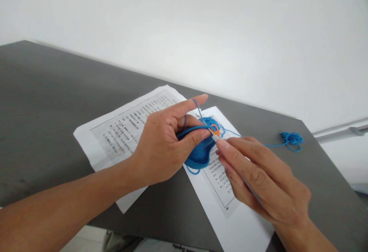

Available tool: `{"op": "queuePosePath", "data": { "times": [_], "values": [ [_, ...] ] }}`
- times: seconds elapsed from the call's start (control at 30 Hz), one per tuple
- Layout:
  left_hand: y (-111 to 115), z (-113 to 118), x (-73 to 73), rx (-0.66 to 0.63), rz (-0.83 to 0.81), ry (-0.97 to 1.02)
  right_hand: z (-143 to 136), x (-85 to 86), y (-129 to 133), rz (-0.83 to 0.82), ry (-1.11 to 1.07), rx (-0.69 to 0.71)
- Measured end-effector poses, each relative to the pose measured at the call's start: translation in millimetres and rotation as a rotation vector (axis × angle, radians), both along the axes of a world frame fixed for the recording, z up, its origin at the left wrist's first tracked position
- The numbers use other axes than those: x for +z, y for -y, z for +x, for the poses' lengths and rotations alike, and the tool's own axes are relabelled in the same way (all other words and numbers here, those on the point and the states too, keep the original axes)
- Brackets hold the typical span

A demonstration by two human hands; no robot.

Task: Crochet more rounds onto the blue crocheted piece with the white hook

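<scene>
Blue crochet piece [198, 154] pinched, left hand [161, 148] | right hand [258, 175] fingertips touching

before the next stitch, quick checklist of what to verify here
1. Round blue crocheted piece pinched in the left hand: ok.
2. Blue yarn strand looped over the raised left index finger: ok.
3. Small orange marker ring sits at the piece's top edge: ok.
4. Right hand fingertips at the work; whether its grip holds a hook: cannot tell.
5. Loose blue yarn bundle lies on the grey table, strand running to the work: ok.
6. Printed paper sheets readable: not ok, partly covered.
</scene>
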State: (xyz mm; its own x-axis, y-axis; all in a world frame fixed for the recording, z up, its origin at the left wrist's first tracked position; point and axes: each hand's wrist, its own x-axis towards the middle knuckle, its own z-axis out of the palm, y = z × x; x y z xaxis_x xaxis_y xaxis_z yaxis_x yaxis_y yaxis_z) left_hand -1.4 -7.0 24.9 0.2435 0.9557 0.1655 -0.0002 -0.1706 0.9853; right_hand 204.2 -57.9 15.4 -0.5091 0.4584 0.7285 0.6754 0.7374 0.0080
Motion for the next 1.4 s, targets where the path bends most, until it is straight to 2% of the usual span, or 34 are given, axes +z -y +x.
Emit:
{"op": "queuePosePath", "data": {
  "times": [0.23, 0.53, 0.87, 1.17, 1.4],
  "values": [
    [2, -2, -1.8, 0.01, 0.062, -0.053, 1, 0.5, 2, 0.023, 0.017, 0.01],
    [0, -4, -7.6, -0.006, 0.09, -0.072, -3, 13.3, -4, 0.024, 0.028, 0.015],
    [-4, -3, -2.7, 0.008, 0.098, -0.122, 3, 17.1, 0, -0.02, 0.038, 0.009],
    [-3, -2, -4.6, -0.002, 0.077, -0.116, 1, 5.2, -3, -0.103, -0.222, 0.062],
    [-5, -2, -4.3, 0.01, 0.081, -0.131, 5, 14.7, 1, -0.003, 0.022, 0.035]
  ]
}}
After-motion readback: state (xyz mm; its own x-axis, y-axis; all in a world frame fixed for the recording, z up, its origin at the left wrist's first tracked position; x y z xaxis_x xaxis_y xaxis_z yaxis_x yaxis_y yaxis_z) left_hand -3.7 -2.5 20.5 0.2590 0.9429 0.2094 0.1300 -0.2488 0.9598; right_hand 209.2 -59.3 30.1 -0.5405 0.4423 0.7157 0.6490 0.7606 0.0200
